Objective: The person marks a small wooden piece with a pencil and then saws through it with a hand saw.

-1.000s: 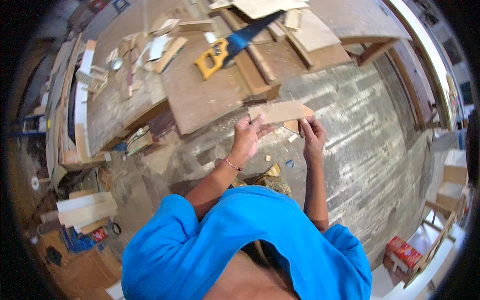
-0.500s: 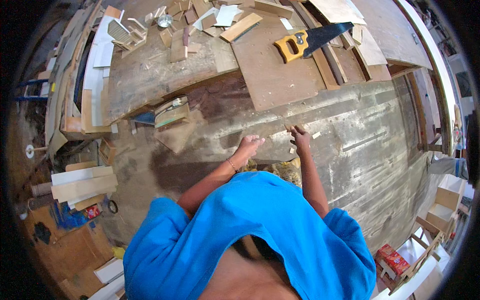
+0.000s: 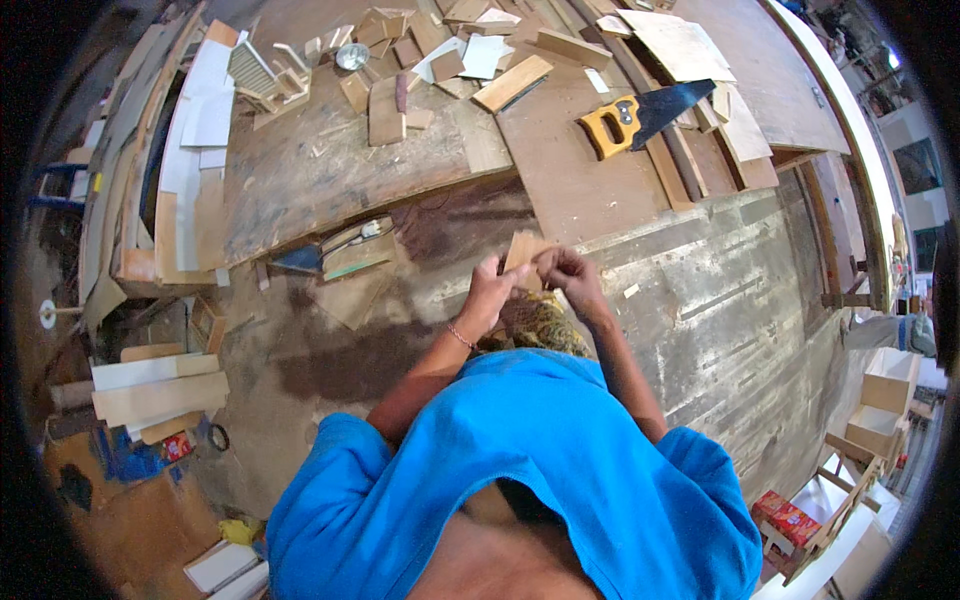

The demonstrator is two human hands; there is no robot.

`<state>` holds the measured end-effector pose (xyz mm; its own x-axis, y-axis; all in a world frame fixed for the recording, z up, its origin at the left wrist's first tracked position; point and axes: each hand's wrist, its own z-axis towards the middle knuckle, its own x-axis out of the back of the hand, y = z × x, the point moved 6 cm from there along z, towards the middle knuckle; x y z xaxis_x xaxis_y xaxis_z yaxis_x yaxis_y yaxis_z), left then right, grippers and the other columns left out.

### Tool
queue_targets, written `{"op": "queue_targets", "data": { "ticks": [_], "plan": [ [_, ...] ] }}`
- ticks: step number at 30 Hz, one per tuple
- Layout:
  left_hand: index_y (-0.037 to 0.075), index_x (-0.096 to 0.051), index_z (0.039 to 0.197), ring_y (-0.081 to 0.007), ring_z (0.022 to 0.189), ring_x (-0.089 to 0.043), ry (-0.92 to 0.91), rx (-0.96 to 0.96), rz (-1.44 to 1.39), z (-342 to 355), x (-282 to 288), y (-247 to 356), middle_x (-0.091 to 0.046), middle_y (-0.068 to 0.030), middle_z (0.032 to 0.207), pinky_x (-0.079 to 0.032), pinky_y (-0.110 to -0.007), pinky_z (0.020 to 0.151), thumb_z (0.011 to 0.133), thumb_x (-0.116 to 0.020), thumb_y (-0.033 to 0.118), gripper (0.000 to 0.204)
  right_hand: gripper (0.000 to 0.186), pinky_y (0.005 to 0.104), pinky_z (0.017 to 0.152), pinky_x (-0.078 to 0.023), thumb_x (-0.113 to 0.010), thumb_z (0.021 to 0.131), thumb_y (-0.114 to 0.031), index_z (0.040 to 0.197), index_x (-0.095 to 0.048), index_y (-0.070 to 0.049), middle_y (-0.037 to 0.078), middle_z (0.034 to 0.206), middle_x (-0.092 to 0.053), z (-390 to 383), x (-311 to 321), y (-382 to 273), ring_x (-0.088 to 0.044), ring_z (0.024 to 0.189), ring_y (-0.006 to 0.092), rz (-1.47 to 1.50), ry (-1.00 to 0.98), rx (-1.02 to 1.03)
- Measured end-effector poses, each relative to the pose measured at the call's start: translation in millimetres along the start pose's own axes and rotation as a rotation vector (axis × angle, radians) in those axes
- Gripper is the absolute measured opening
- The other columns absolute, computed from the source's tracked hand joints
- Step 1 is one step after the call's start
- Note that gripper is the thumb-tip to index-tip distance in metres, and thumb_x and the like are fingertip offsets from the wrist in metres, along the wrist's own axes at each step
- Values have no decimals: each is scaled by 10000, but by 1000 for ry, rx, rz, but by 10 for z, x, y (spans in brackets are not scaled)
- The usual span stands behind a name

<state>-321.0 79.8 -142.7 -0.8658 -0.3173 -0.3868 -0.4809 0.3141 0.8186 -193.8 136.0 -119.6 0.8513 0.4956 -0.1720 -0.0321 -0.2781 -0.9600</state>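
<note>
Both hands have dropped nearer the body, left hand (image 3: 490, 292) and right hand (image 3: 570, 280) pinching a small wood offcut (image 3: 522, 248) together, near the workbench (image 3: 300, 180) edge, handsaw (image 3: 650, 112) far right.

worn plank floor (image 3: 760, 330), low wooden platform (image 3: 330, 170) strewn with offcuts, bright daylight at right

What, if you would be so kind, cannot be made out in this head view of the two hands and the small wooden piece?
- Small wooden piece: its lower part is hidden by the left hand and right hand.
- Fingertips: too small and bunched to tell the grip.
- Handsaw: the blade's tip is covered by boards.
- The person's legs: hidden by the blue shirt.
</note>
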Motion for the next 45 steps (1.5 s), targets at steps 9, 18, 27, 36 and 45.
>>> {"op": "queue_targets", "data": {
  "ticks": [9,18,27,36,45],
  "plan": [
    [-8,-565,970,-86,773,-576,165,-360,47,267,201,1196,-606,-43,913,-485,-222,650,835,-559,88,166,410,222,556,-443,-642,785,-84,1142,-457,-2,49,754,-613,897,-424,-674,-556,636,92,148,-23,58],
    [7,-559,932,-170,822,-605,221,-238,-197,1022,403,1436,-596,-73,900,-528,-286,706,864,-541,146,156,255,223,565,-458,-616,823,-173,1010,-562,-8,35,806,-617,1912,-310,-602,-561,628,95,172,-53,-125],
    [-10,-543,970,-205,864,-606,256,-177,-491,1582,570,1542,-601,-96,959,-531,-335,765,823,-558,50,160,181,237,598,-444,-610,831,-214,886,-608,-42,13,763,-595,2280,-376,-623,-551,693,95,130,53,-76],
    [-33,-507,1071,-140,959,-537,304,-475,319,1912,1168,2060,-572,-91,1031,-433,-256,825,785,-661,139,368,176,229,553,-411,-632,805,-191,743,-614,-28,5,652,-577,2621,-625,-849,-516,597,86,-33,98,47],
    [-36,-583,904,-105,748,-572,3,-176,238,2005,1290,2243,-621,-58,827,-459,-233,664,786,-652,98,191,178,230,546,-412,-643,802,-192,735,-605,-31,0,643,-562,2678,-833,-767,-501,572,81,57,137,16]
  ]
}}
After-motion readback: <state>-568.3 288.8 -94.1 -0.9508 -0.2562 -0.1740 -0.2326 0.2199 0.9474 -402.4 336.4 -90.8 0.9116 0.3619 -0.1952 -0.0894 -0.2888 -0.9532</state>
